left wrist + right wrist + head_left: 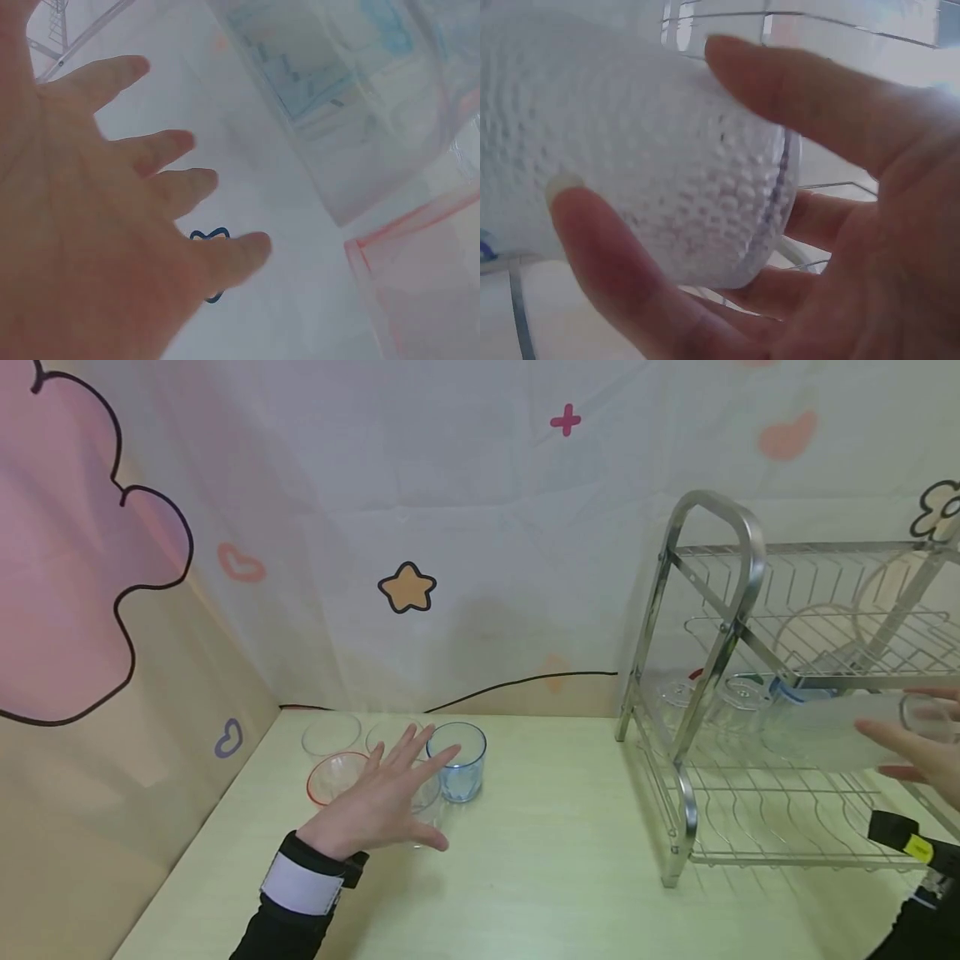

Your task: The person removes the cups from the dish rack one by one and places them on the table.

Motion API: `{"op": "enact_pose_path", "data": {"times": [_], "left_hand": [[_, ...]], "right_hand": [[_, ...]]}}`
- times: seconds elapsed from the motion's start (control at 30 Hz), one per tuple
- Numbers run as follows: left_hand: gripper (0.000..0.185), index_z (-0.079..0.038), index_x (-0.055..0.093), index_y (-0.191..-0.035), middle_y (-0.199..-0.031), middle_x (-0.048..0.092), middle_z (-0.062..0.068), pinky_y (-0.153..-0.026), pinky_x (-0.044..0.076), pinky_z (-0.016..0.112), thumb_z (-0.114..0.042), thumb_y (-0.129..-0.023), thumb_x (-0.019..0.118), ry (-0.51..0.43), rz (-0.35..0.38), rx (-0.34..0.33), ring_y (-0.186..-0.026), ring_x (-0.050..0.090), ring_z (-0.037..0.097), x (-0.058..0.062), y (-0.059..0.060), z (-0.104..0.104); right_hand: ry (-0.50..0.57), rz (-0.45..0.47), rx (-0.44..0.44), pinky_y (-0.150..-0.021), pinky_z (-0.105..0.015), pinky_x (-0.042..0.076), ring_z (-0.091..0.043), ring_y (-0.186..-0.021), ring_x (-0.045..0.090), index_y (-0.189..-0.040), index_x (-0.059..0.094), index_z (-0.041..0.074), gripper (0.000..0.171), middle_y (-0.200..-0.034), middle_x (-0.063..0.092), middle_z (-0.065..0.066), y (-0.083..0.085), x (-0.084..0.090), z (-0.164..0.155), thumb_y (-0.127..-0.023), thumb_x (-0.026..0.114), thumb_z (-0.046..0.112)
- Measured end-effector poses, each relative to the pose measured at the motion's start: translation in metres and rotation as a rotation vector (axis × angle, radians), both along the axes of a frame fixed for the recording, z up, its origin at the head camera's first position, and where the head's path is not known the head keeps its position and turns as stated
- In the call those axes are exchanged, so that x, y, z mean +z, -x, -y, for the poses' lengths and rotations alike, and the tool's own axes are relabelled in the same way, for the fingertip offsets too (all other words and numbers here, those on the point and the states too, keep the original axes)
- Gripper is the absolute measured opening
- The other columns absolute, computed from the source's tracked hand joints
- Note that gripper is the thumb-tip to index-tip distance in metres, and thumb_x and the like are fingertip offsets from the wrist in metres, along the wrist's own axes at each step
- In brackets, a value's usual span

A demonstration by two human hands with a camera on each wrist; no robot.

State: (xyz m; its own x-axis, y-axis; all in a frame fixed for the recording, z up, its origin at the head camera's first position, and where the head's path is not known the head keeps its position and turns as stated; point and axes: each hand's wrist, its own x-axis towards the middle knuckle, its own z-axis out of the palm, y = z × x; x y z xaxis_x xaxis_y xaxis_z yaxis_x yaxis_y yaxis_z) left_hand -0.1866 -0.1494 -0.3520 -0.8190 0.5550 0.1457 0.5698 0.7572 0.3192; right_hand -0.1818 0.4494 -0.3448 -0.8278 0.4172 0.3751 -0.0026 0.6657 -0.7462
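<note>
My right hand grips a clear dimpled glass, thumb and fingers around one end. The glass lies nearly sideways within the lower tier of a metal dish rack. In the head view it looks pale and blurred. My left hand holds nothing, its fingers spread above a group of glasses on the table. Among them are a red-rimmed glass, a blue glass and a clear glass. Part of the group is hidden behind the left hand.
Clear upturned glasses stand at the back of the rack's lower tier, near a blue-rimmed one. Plates lean in the upper tier. A printed cloth hangs behind the pale table.
</note>
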Motion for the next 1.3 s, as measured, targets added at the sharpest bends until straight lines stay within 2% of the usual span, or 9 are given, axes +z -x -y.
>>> {"op": "enact_pose_path", "data": {"times": [0.1,0.17,0.3,0.57,0.7,0.83,0.97,1.07,1.3], "left_hand": [[0.108,-0.025,0.031,-0.155,-0.163,0.008,0.010,-0.116,0.007,0.055,-0.045,-0.065,0.089,-0.031,-0.048,-0.047,-0.148,0.006,0.029,0.001,0.002,-0.005],[0.107,-0.025,0.032,-0.154,-0.163,0.008,0.009,-0.116,0.011,0.053,-0.046,-0.066,0.088,-0.055,-0.084,-0.083,-0.147,0.012,0.029,0.003,0.003,-0.008],[0.105,-0.025,0.031,-0.155,-0.162,0.009,0.007,-0.114,0.022,0.049,-0.046,-0.068,0.087,-0.105,-0.115,-0.115,-0.145,0.021,0.029,0.009,0.005,-0.016],[0.102,-0.030,0.031,-0.154,-0.160,0.016,0.003,-0.104,0.042,0.038,-0.047,-0.069,0.086,-0.198,-0.066,-0.144,-0.143,0.026,0.022,0.025,0.006,-0.035],[0.102,-0.032,0.031,-0.154,-0.160,0.017,-0.001,-0.104,0.041,0.040,-0.047,-0.070,0.085,-0.221,-0.014,-0.153,-0.143,0.026,0.023,0.028,0.003,-0.044],[0.101,-0.034,0.030,-0.154,-0.160,0.018,-0.005,-0.105,0.040,0.042,-0.049,-0.070,0.085,-0.241,0.005,-0.169,-0.141,0.029,0.023,0.032,0.001,-0.051],[0.100,-0.036,0.030,-0.153,-0.159,0.018,-0.006,-0.104,0.040,0.043,-0.049,-0.070,0.084,-0.261,0.000,-0.195,-0.139,0.032,0.023,0.033,0.001,-0.058],[0.099,-0.038,0.030,-0.153,-0.159,0.019,-0.005,-0.102,0.043,0.040,-0.052,-0.070,0.083,-0.270,-0.008,-0.208,-0.137,0.035,0.023,0.036,0.000,-0.064],[0.100,-0.036,0.031,-0.153,-0.159,0.020,-0.005,-0.097,0.047,0.039,-0.047,-0.070,0.085,-0.303,-0.021,-0.232,-0.138,0.036,0.020,0.043,-0.004,-0.077]], "right_hand": [[0.011,-0.002,0.043,-0.047,-0.005,0.039,-0.061,-0.134,0.017,-0.157,0.016,0.022,0.072,-0.155,0.013,-0.032,-0.038,0.043,0.061,-0.098,0.057,0.017],[0.018,0.000,0.075,-0.049,-0.004,0.039,-0.062,-0.130,0.018,-0.157,0.016,0.024,0.071,-0.153,0.013,-0.034,-0.049,0.053,0.079,-0.099,0.056,0.017],[0.026,0.018,0.096,-0.051,-0.008,0.044,-0.057,-0.117,0.031,-0.157,0.017,0.020,0.070,-0.144,0.020,-0.034,-0.048,0.053,0.078,-0.099,0.057,0.020],[-0.057,0.029,0.143,-0.046,-0.015,0.048,-0.067,-0.100,0.037,-0.148,0.021,-0.010,0.064,-0.136,0.023,-0.046,-0.055,0.063,0.090,-0.100,0.055,0.017],[-0.086,0.046,0.179,-0.045,-0.021,0.051,-0.037,-0.072,0.062,-0.138,0.026,-0.018,0.060,-0.125,0.033,-0.047,-0.060,0.066,0.094,-0.099,0.057,0.016],[-0.086,0.036,0.284,-0.046,-0.028,0.054,-0.007,-0.070,0.061,-0.130,0.037,-0.010,0.044,-0.119,0.039,-0.043,-0.060,0.064,0.092,-0.098,0.059,0.011],[-0.093,-0.021,0.417,-0.047,-0.031,0.055,0.013,-0.078,0.053,-0.124,0.049,0.024,0.040,-0.113,0.056,-0.003,-0.062,0.063,0.091,-0.094,0.063,0.002],[-0.120,-0.056,0.508,-0.047,-0.032,0.055,0.009,-0.082,0.058,-0.123,0.047,0.035,0.054,-0.109,0.050,0.023,-0.064,0.062,0.092,-0.091,0.064,-0.005],[-0.108,-0.049,0.689,-0.055,-0.032,0.056,0.003,-0.096,0.058,-0.135,0.048,0.020,0.062,-0.128,0.046,0.010,-0.062,0.066,0.102,-0.087,0.061,-0.017]]}}
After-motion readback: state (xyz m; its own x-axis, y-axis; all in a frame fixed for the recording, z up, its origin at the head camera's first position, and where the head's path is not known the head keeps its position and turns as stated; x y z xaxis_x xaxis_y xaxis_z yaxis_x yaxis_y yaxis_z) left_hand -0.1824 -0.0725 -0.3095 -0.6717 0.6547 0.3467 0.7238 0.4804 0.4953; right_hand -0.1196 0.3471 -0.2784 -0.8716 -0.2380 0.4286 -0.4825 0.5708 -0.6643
